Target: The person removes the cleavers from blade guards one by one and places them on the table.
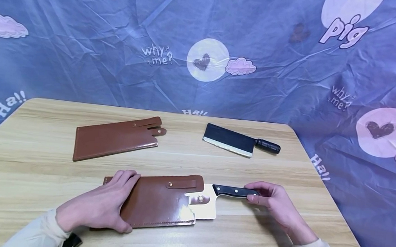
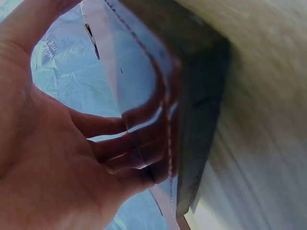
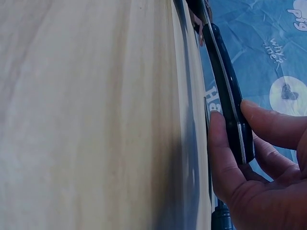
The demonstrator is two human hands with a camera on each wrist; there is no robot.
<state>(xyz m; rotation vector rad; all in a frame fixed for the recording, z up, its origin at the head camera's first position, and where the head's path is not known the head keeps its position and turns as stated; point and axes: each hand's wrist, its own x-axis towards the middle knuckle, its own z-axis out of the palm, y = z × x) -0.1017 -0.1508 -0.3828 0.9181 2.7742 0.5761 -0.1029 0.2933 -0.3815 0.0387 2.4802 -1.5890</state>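
A silver-bladed cleaver (image 1: 208,211) lies partly inside a glossy brown leather sheath (image 1: 162,206) near the front of the table. Only the heel of the blade and the black riveted handle stick out at the right. My left hand (image 1: 111,200) spreads across the sheath's left part, its fingers and thumb resting on the leather; in the left wrist view the fingers (image 2: 105,125) touch its shiny surface. With thumb and fingers my right hand (image 1: 274,202) pinches the handle's rear end (image 3: 240,139). The sheath's snap tab (image 1: 200,199) lies over the exposed blade.
A second brown sheath (image 1: 111,139) lies farther back on the left. At the back right rests a cleaver (image 1: 230,140) with a dark blade and black handle. Behind the wooden table (image 1: 285,170) hangs a blue printed cloth (image 1: 126,54).
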